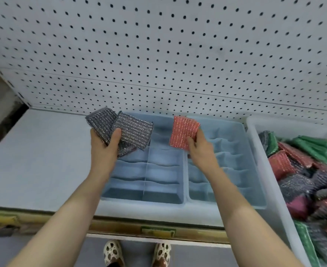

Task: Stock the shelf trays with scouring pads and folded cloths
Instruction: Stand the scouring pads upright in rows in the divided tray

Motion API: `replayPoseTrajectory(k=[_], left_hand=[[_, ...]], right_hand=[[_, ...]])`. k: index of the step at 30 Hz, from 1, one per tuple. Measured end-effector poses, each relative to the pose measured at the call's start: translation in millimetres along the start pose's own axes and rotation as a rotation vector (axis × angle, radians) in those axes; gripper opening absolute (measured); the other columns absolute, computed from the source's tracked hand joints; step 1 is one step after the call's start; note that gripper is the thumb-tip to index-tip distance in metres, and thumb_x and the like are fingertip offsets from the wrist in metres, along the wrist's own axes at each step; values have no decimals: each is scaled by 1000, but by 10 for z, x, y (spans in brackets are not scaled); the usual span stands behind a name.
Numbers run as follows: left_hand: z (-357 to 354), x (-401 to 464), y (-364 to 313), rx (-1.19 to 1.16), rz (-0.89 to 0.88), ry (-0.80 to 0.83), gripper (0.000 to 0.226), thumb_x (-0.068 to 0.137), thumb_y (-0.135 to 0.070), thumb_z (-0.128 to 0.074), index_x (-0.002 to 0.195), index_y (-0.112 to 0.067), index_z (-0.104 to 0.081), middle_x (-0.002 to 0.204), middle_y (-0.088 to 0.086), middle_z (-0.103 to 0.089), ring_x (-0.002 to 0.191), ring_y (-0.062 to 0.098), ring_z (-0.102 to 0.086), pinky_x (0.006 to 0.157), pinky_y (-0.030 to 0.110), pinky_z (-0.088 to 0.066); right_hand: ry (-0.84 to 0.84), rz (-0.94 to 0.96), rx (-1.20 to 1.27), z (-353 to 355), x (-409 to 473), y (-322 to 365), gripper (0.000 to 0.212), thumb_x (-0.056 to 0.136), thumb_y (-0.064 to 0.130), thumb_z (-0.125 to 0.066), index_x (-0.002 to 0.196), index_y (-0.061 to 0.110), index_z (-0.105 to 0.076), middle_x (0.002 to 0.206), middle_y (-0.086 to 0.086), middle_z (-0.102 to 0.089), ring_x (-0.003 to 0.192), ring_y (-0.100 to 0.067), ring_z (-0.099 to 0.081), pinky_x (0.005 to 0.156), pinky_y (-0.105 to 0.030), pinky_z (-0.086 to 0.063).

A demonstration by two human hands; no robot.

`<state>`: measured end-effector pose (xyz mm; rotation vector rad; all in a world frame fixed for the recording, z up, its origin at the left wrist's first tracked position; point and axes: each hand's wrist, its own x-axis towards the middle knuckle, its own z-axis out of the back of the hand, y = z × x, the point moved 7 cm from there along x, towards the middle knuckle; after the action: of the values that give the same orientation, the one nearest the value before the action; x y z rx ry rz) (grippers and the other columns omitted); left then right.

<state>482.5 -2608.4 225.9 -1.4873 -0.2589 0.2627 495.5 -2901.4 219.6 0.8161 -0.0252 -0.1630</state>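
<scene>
A red scouring pad (183, 132), woven with glittering thread, is held upright above the back of the right divided tray (255, 199), pinched near its lower edge between the thumb and fingers (190, 142) of the right hand (199, 149). The left hand (104, 145) grips at least two grey pads (120, 130), fanned and overlapping, its thumb pressed across their faces and its fingers curled behind, over the far corner of the left divided tray (139, 197).

The pads look light, soft and springy, with a coarse knit that should resist slipping; nothing about them appears fragile. A pinch at one edge seems enough to carry one, though a flat squeeze across both faces would likely steer it better into a narrow slot.

Every visible compartment in both pale blue trays stands empty, suggesting stocking has barely begun. The trays sit side by side on the shelf (35, 155) before a white pegboard wall (158, 45). To the right, touching the trays, a translucent bin (270, 180) holds a loose heap of red, grey and green pads (309, 170). No folded cloths can be made out with certainty.
</scene>
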Motion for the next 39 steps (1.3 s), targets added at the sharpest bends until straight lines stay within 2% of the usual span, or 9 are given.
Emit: replayPoseTrajectory(k=[7,11,19,26,30,32,34,37,39], left_hand=[[125,-42,17,51,22,-95,33,93,-40,-60,118,-40,-40,124,-6,-57,111,7,-57,98,29,-45],[140,66,-12,-77,75,-100,41,94,-32,-62,128,-29,-40,124,-6,-58,111,7,-58,104,37,-46],[695,369,163,-364,241,-184,45,93,-31,-62,135,-31,-45,125,-10,-64,104,6,-67,87,42,-56],[846,572,220,-314,270,-141,49,83,-41,-70,128,-34,-51,118,-11,-68,103,9,-68,95,45,-53],[831,623,237,-274,270,-99,54,73,-48,-72,123,-37,-55,114,-12,-70,103,11,-68,93,46,-54],[801,631,212,-240,255,-73,48,71,-51,-73,115,-44,-56,109,-17,-70,99,7,-69,89,40,-56],[757,642,144,-199,225,-37,46,67,-56,-73,109,-51,-55,106,-22,-70,97,2,-68,83,30,-56],[669,663,44,-172,183,3,43,70,-59,-71,108,-51,-53,107,-23,-69,98,1,-67,82,27,-55],[612,667,-13,-152,155,36,39,75,-64,-65,110,-51,-51,107,-24,-68,98,-2,-66,79,24,-56]], right_hand=[[46,12,-137,-25,28,170,28,101,24,-48,120,5,-50,109,-19,-65,99,-41,-60,83,-48,-49],[-143,260,-184,-23,170,703,21,92,18,-62,111,9,-58,97,-11,-67,87,-35,-61,68,-34,-39],[-48,586,-329,-850,663,1438,30,91,14,-62,120,18,-66,103,-10,-70,93,-35,-60,75,-40,-48],[115,633,-790,-1405,888,1343,31,89,8,-56,114,20,-69,100,-6,-64,101,-28,-54,64,-30,-32],[138,548,-842,-1423,912,1383,36,90,9,-54,123,21,-62,104,-5,-66,104,-27,-52,66,-33,-38],[46,489,-697,-1274,894,1481,30,94,21,-57,123,21,-60,109,-3,-67,106,-26,-54,75,-35,-44],[-14,410,-249,-1073,804,1640,26,96,41,-53,109,23,-66,99,5,-71,96,-17,-61,79,-35,-48],[410,147,307,-1183,643,1810,48,85,69,-51,91,26,-71,82,16,-72,76,-1,-65,74,-24,-53],[554,143,310,-1264,548,1840,31,85,50,-68,90,20,-70,83,4,-71,75,-8,-62,76,-34,-54]])
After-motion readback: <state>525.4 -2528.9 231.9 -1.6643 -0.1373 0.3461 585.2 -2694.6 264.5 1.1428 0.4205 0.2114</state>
